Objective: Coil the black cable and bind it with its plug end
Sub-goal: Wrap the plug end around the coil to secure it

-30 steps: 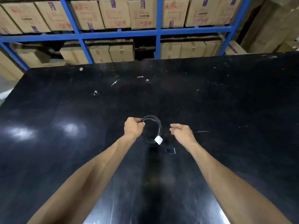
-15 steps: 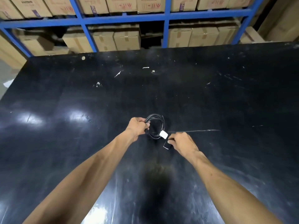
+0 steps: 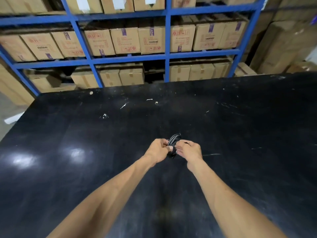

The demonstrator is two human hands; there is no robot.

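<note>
The two hands meet over the middle of the surface [image 3: 240, 126], near the person's side. The left hand [image 3: 157, 150] is on the left and the right hand [image 3: 188, 151] is on the right. The cable [image 3: 173, 141] sits between them, with both hands touching it, and part of it sticks up behind the fingers. Behind the far edge of the surface stands a rack [image 3: 167, 55]. Boxes [image 3: 151, 40] sit in rows on its shelves, one row above another.

Two hands, left [image 3: 157, 150] and right [image 3: 188, 150]; one coiled cable [image 3: 173, 141]; one table [image 3: 240, 126]; one shelving rack [image 3: 167, 55].
</note>
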